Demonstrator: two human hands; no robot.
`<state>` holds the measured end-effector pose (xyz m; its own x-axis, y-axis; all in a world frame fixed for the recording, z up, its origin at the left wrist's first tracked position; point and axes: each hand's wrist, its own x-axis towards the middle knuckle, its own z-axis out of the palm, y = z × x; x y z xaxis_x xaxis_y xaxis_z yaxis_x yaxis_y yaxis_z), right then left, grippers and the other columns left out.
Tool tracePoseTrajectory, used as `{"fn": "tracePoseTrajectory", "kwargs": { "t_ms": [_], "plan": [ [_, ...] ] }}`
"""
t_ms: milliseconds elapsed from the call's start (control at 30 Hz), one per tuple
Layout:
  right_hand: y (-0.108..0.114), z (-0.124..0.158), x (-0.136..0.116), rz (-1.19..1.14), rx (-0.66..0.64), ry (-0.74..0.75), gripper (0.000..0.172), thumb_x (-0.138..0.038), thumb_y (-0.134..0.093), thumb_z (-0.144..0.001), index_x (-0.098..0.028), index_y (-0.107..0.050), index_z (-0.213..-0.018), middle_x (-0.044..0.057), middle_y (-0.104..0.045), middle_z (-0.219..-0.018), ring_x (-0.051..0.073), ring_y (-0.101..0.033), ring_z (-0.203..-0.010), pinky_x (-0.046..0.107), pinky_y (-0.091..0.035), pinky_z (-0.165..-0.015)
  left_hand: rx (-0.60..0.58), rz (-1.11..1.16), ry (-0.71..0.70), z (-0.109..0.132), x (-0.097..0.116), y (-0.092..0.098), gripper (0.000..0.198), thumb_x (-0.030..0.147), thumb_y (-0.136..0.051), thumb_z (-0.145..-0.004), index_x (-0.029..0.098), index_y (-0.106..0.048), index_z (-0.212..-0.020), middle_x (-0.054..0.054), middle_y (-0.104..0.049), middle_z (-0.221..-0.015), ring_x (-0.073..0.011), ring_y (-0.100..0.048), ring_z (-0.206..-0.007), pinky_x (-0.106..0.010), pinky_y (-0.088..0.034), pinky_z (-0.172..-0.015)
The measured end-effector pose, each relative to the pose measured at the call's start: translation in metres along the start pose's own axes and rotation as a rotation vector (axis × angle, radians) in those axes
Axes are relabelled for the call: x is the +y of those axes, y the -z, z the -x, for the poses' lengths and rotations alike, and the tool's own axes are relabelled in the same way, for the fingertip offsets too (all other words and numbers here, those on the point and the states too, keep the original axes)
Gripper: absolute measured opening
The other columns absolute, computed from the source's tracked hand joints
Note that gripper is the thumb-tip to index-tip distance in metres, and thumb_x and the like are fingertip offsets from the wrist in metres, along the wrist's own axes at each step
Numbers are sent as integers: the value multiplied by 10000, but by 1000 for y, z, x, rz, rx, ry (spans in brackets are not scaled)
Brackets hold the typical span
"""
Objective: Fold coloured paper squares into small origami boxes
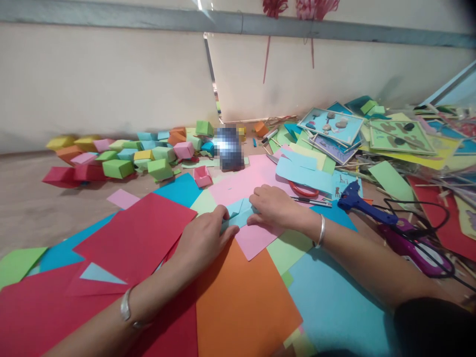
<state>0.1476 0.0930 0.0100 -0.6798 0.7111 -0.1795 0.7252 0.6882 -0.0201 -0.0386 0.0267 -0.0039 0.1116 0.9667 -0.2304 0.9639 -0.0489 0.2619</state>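
Note:
A small light blue paper piece [238, 215] with folded edges is held between my two hands, over pink and orange sheets. My left hand [204, 237] pinches its left end between thumb and fingers. At the right end, my right hand [270, 207] grips it with curled fingers. Beneath lie a pink sheet [256, 243] and an orange sheet [245, 297]. A small open pink paper box [202, 176] stands just beyond my left hand.
Folded paper cubes [118, 168] cluster at the back left. Red-handled scissors [303, 190], a cutter [312, 201] and a blue glue gun [362, 203] with a black cord lie right. Red sheets [137, 238] spread left. Picture cards [330, 126] are stacked behind.

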Motion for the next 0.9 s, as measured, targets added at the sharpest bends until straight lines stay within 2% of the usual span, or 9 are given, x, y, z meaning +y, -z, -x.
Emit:
{"fn": "tracePoseTrajectory", "kwargs": {
  "t_ms": [200,367,533,633,767,900],
  "plan": [
    [14,2,9,-81,-147,-136,377,-489,-689,-857,-133,-683,-977,117,-686,-1011,229,-631,-880,282,-279,-529,-118,-104,125,0,-8,13,254,449,-550,-864,237,-451,-961,-25,-612,-757,-242,-583,-694,-288,-313,-546],
    [15,1,16,-127,-165,-138,359,-475,-711,-836,-130,-695,-937,113,-699,-965,212,-630,-809,274,-270,-521,-166,-158,49,-1,-16,21,223,432,-535,-853,239,-440,-915,-16,-584,-731,-231,-568,-670,-284,-299,-537],
    [11,-1,26,-198,-179,-130,298,-420,-743,-816,-134,-689,-879,89,-690,-925,170,-605,-751,254,-294,-542,-219,-119,70,-6,-25,24,278,470,-599,-777,245,-453,-851,-14,-605,-747,-226,-583,-688,-281,-306,-537],
    [12,-1,27,-203,-181,-135,273,-394,-745,-818,-131,-677,-846,78,-678,-891,160,-591,-733,250,-288,-530,-227,-77,57,-6,-27,26,231,429,-613,-750,240,-496,-813,-7,-624,-755,-218,-595,-709,-279,-313,-548],
    [11,1,27,-198,-178,-119,287,-408,-744,-813,-134,-659,-801,63,-659,-834,147,-554,-681,251,-268,-503,-143,-16,-3,-2,-24,23,163,382,-606,-758,234,-584,-822,-10,-639,-775,-213,-606,-729,-278,-339,-566],
    [10,4,29,-199,-111,-83,311,-435,-742,-796,-141,-644,-771,68,-651,-855,142,-511,-659,260,-244,-500,113,24,-123,-2,-19,8,289,419,-633,-769,211,-644,-969,-82,-666,-981,-277,-615,-934,-328,-436,-703]
  ]
}}
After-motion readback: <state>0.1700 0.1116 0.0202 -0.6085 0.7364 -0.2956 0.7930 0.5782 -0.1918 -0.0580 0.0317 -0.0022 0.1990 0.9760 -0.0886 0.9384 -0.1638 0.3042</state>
